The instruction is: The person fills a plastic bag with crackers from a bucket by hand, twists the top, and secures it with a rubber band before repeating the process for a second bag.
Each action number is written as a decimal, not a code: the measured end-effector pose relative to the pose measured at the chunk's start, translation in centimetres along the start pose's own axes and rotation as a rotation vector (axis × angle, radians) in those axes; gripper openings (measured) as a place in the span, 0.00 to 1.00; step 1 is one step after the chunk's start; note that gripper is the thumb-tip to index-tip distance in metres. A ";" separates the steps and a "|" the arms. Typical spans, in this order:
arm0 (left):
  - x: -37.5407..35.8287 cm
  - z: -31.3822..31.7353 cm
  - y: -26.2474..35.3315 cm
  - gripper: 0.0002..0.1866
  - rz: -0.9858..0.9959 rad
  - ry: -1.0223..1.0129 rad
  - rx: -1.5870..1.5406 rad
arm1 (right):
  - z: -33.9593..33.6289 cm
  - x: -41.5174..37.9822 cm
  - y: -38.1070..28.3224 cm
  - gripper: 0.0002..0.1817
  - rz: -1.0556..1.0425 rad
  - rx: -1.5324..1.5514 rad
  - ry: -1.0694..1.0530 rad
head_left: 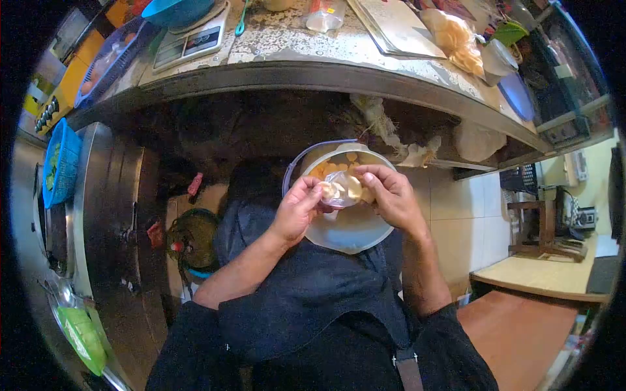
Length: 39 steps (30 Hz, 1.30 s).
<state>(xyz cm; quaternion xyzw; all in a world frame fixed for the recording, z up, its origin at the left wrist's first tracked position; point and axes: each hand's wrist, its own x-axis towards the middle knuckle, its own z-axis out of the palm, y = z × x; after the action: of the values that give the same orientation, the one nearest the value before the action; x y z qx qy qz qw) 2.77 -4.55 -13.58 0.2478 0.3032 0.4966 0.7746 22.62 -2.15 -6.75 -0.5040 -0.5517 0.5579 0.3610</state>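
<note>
A small clear plastic bag [338, 183] with pale slices in it is stretched between my two hands. My left hand [300, 207] is closed on the bag's left side, thumb against the fingers. At the bag's right edge my right hand [393, 199] pinches it with thumb and fingers, close by a pale yellowish slice [354, 188]. Just below both hands, a white bucket [349, 236] rests at my lap. Round orange-yellow pieces [352, 157] show at its far side; the hands and bag hide part of its contents.
Beyond the bucket runs a worn metal counter [280, 45] with a scale [190, 47], an open notebook [398, 29] and a plastic bag of orange-brown food [456, 40]. To the left are metal drawers [111, 228] and a blue basket [62, 163]. A dark round container [192, 241] sits on the floor.
</note>
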 end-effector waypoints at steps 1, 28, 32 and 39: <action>0.1 0.0 0.0 0.08 -0.001 0.002 -0.006 | -0.3 0.0 0.2 0.14 -0.015 -0.035 -0.007; -2.7 -2.0 0.1 0.07 -0.126 -0.028 0.169 | 1.7 -4.3 0.7 0.26 -0.267 -0.621 -0.089; -2.8 -1.8 0.4 0.07 -0.127 -0.075 0.258 | 2.6 -3.7 2.6 0.11 -0.412 -0.623 -0.160; -3.7 0.4 2.6 0.06 -0.076 -0.147 0.435 | 1.3 -3.2 5.8 0.07 -0.238 -0.622 -0.080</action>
<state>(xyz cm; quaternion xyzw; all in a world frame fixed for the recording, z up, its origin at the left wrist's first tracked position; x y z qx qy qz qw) 0.28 -6.96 -10.71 0.4330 0.3551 0.3705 0.7410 23.04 -6.35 -12.08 -0.4999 -0.7642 0.3360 0.2308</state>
